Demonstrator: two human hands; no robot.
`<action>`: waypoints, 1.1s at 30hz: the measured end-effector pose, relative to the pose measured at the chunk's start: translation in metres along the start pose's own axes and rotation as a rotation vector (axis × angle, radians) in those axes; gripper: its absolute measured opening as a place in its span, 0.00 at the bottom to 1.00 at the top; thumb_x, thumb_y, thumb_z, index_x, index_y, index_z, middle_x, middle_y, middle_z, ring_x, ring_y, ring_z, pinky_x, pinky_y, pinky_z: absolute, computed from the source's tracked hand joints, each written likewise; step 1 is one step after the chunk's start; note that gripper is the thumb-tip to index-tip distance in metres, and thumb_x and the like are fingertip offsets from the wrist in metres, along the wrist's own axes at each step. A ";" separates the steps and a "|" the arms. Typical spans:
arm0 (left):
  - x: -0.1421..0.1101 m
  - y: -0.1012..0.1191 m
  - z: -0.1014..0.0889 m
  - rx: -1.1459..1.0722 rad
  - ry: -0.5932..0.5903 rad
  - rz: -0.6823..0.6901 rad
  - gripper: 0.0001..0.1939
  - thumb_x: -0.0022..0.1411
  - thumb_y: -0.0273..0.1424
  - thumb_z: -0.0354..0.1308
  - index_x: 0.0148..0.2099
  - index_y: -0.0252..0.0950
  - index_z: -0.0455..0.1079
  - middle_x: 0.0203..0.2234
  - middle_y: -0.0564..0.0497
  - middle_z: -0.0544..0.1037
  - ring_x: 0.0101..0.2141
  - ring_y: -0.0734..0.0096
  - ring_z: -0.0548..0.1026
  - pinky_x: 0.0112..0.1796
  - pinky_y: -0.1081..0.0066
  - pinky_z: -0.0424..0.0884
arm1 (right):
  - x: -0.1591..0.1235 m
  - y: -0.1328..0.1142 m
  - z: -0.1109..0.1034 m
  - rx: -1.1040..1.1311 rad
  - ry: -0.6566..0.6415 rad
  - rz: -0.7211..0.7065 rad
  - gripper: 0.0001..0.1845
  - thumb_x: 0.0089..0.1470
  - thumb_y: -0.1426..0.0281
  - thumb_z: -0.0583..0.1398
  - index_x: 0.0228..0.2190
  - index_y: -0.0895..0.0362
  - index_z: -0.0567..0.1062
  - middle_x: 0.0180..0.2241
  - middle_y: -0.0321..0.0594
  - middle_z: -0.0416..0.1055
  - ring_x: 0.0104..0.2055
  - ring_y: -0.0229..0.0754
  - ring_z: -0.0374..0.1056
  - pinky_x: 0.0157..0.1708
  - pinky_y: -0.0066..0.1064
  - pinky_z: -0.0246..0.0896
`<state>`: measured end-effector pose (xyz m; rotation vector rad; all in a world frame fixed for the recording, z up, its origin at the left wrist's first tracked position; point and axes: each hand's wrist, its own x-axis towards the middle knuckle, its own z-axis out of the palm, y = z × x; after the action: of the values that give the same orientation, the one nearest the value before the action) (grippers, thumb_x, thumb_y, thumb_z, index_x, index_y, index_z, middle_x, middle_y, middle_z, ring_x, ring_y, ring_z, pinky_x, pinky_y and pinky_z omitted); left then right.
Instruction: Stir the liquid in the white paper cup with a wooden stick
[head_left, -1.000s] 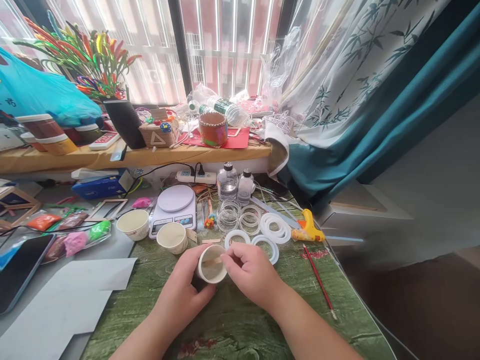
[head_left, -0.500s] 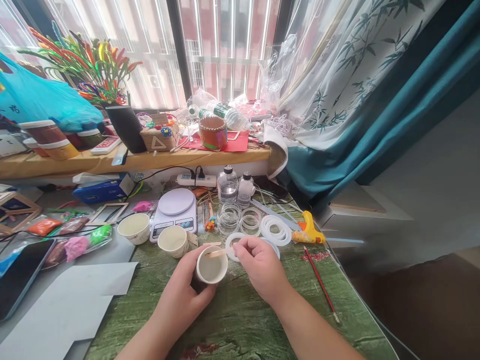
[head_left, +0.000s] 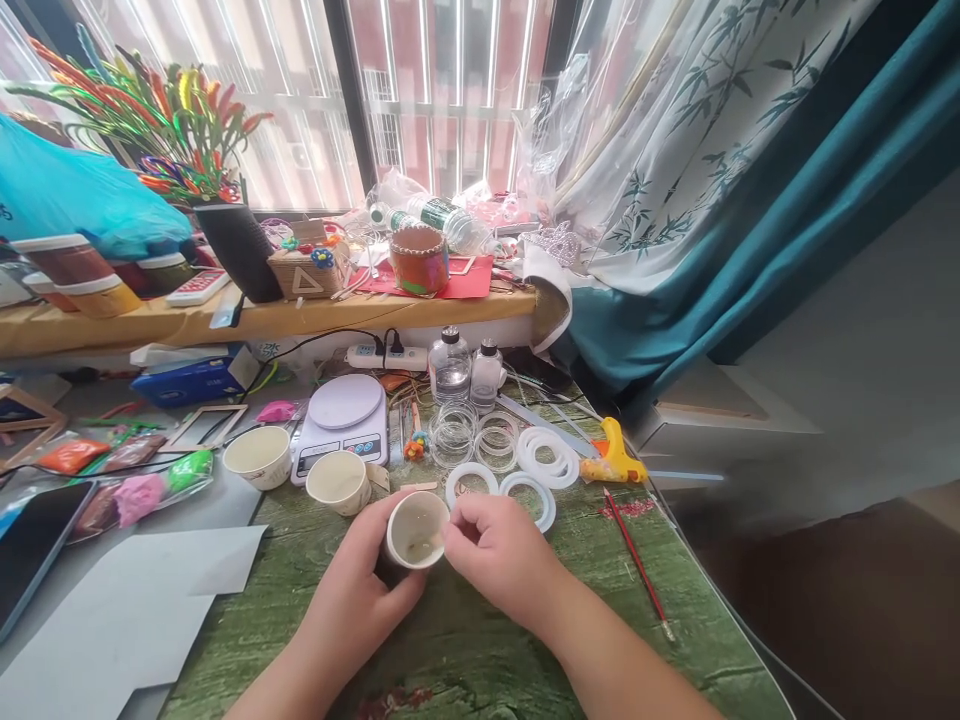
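My left hand (head_left: 358,598) is wrapped around a small white paper cup (head_left: 415,528) held just above the green table (head_left: 465,640), its mouth tilted toward me. My right hand (head_left: 499,552) is pinched closed at the cup's right rim, holding a thin wooden stick whose tip dips into the cup; most of the stick is hidden by my fingers. Two more paper cups (head_left: 339,481) (head_left: 258,456) stand to the left, close to a white kitchen scale (head_left: 342,413).
White rings (head_left: 529,489) and clear rings (head_left: 453,432) lie beyond my hands, with two small bottles (head_left: 450,364) behind them. A yellow glue gun (head_left: 615,453) and a red paintbrush (head_left: 636,562) lie to the right. Grey paper sheets (head_left: 127,610) cover the left; a cluttered shelf (head_left: 262,312) runs along the window.
My right hand has dropped back to the cup's rim, and the stick now points down inside the cup instead of lying across its top. The view has shifted slightly.
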<state>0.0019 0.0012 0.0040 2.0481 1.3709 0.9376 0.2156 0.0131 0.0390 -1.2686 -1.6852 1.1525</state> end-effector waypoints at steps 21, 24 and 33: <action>-0.003 -0.004 0.003 -0.009 0.000 0.040 0.33 0.64 0.26 0.62 0.68 0.50 0.64 0.62 0.45 0.77 0.62 0.48 0.76 0.62 0.47 0.73 | -0.002 -0.001 -0.010 0.064 0.121 -0.047 0.16 0.64 0.62 0.60 0.25 0.54 0.69 0.24 0.32 0.62 0.28 0.39 0.57 0.30 0.33 0.49; -0.004 -0.006 0.004 -0.015 0.006 0.040 0.33 0.63 0.25 0.62 0.69 0.50 0.65 0.63 0.45 0.77 0.62 0.48 0.76 0.63 0.48 0.73 | -0.004 -0.003 -0.007 -0.218 0.099 -0.164 0.19 0.64 0.66 0.58 0.22 0.54 0.61 0.23 0.32 0.59 0.28 0.39 0.54 0.30 0.35 0.45; -0.006 -0.006 0.003 -0.022 -0.020 0.007 0.32 0.65 0.27 0.62 0.68 0.51 0.64 0.64 0.46 0.76 0.63 0.49 0.75 0.63 0.49 0.72 | 0.004 0.001 -0.011 0.475 0.073 0.226 0.17 0.59 0.55 0.62 0.26 0.54 0.70 0.21 0.27 0.56 0.24 0.36 0.47 0.27 0.33 0.41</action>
<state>-0.0005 -0.0019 -0.0039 2.0425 1.3378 0.9283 0.2254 0.0198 0.0420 -1.1924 -1.1386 1.5112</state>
